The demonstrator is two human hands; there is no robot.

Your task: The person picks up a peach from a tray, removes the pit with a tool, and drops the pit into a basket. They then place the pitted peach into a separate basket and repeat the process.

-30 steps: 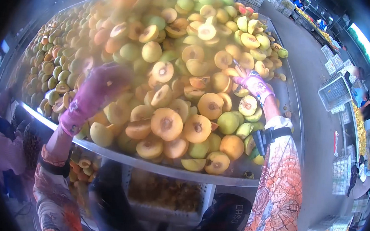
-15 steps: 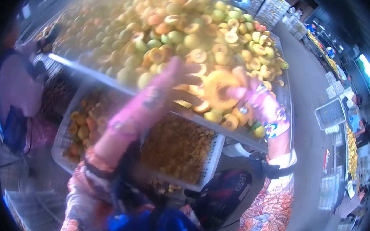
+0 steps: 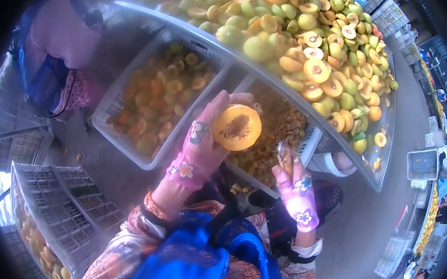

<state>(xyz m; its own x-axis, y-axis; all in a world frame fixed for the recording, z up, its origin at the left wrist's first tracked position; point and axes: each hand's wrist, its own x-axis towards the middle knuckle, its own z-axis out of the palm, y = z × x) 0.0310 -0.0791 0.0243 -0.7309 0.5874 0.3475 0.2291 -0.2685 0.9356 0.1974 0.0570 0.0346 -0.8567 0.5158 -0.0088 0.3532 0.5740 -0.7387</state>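
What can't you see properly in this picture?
In the head view:
Back of the fruit half: hidden by the left hand.
Small thing in the right hand: too small and blurred to name.
Bottom of the fruit crate: hidden by fruit.
Person at left: head mostly cut off by the top edge.

The left hand (image 3: 200, 145) is raised near the frame's centre, fingers curled; the right hand (image 3: 297, 190) is held lower, right of centre, fingers bent. Both forearms are extended upward from the bottom edge.
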